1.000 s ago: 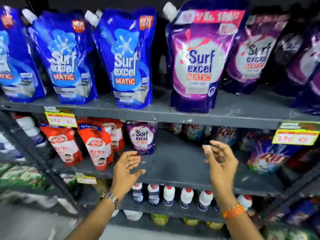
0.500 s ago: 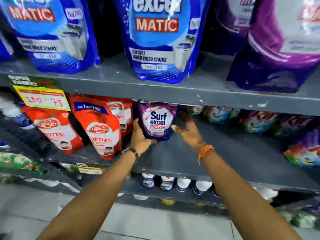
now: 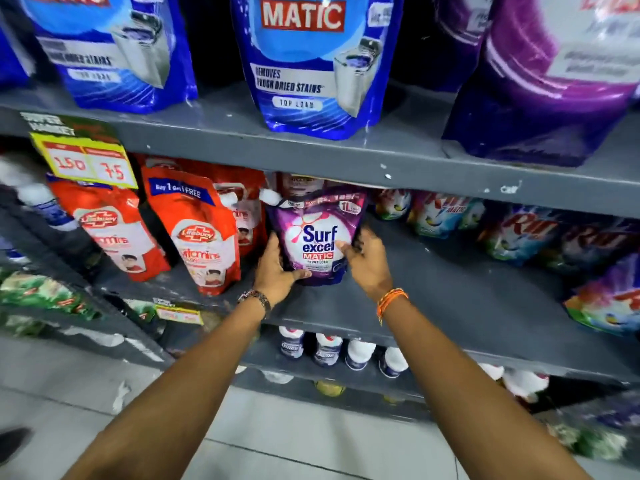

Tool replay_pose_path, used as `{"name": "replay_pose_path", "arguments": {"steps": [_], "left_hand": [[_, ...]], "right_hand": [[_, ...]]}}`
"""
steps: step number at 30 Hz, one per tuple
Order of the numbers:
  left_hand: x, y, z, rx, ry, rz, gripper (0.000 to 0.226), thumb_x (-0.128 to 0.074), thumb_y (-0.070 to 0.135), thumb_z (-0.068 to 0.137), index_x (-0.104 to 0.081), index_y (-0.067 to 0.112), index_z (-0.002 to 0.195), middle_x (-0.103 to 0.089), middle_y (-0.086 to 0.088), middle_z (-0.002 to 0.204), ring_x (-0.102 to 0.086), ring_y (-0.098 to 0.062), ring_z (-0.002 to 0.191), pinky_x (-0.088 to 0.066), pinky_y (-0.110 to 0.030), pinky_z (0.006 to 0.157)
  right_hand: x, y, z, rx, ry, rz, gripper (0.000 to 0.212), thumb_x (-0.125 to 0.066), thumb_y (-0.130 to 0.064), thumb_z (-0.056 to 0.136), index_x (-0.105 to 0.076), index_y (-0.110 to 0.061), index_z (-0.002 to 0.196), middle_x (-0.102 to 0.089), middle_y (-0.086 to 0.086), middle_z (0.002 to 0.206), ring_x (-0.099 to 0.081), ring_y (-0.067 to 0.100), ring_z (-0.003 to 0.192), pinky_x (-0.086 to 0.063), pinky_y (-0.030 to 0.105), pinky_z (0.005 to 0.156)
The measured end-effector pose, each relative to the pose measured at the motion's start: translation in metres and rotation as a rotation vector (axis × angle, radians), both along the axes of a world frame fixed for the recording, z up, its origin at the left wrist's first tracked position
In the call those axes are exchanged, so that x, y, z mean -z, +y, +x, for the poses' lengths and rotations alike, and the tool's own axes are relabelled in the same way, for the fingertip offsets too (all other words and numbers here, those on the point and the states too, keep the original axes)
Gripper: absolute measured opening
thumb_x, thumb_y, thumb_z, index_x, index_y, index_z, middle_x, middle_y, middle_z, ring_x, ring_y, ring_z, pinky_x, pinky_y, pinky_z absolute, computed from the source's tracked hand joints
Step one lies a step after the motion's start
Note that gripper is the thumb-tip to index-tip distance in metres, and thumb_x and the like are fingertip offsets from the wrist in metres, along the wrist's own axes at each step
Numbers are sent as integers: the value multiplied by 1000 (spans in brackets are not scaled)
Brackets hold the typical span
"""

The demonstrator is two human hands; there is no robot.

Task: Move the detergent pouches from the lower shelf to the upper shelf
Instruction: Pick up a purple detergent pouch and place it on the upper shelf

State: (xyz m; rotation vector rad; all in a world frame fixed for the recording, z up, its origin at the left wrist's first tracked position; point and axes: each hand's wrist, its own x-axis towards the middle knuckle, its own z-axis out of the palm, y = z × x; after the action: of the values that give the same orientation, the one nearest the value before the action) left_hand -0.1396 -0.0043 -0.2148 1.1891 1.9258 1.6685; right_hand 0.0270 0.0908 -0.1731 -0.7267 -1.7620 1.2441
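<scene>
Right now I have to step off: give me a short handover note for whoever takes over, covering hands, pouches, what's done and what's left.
Left hand: clasps the lower left side of the small purple Surf Excel pouch.
Right hand: clasps its right side, thumb on the front.
Pouch: upright on the lower shelf, beside the red Lifebuoy pouches; not yet lifted. Another pouch top shows right behind it.
Upper shelf: carries large blue pouches and a large purple pouch, with a gap between them.
Done: two-handed grip.
Left: lift the pouch and set it on the upper shelf, then check for others.
</scene>
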Motion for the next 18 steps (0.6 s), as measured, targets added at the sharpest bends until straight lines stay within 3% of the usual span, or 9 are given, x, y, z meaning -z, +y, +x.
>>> {"name": "replay_pose_path", "arguments": {"steps": [4,7,10,13,15,18], "left_hand": [[63,-42,-8,31,-63,-48,100,-93,19,53,-41,41,137,-67,9,126,-65,-16,118,-56,-43,101],[95,-74,-11,79,-136,-123,88,-94,14,55,-50,57,118,-73,29,109,-70,3,103,-62,-29,87],[124,-122,-9,89,-222,-198,86,-95,7,57,-52,44,121,-75,24,110,-73,-3,104,-62,-26,80],[137,-164,-6,106,-272,-279,90,-99,36,46,-54,38,125,-76,14,114,-74,-10,105,-62,-31,83],[139,-179,-3,125,-254,-330,88,-99,39,46,-57,44,123,-78,11,111,-75,-13,102,-62,-34,83],[130,-187,1,138,-183,-361,89,-99,24,48,-54,68,111,-80,14,100,-77,-8,88,-59,-26,75]], "right_hand": [[65,-29,-13,11,-83,-96,21,-64,-3,93,-60,-14,110,-73,2,102,-71,17,95,-61,42,88],[109,-52,-16,22,-127,-161,17,-67,-14,92,-62,-23,106,-77,1,104,-74,19,96,-62,48,85],[144,-93,-12,20,-164,-215,14,-68,-23,91,-66,-27,103,-78,0,99,-75,24,93,-61,52,80],[162,-133,-4,39,-206,-266,12,-70,-29,90,-68,-31,101,-79,-4,95,-75,23,90,-61,52,77],[164,-145,3,56,-250,-299,9,-72,-28,89,-69,-32,97,-80,-6,92,-76,19,87,-61,52,76],[153,-146,10,45,-281,-314,14,-74,-22,87,-70,-25,100,-81,-7,92,-77,16,87,-62,50,78]]}}
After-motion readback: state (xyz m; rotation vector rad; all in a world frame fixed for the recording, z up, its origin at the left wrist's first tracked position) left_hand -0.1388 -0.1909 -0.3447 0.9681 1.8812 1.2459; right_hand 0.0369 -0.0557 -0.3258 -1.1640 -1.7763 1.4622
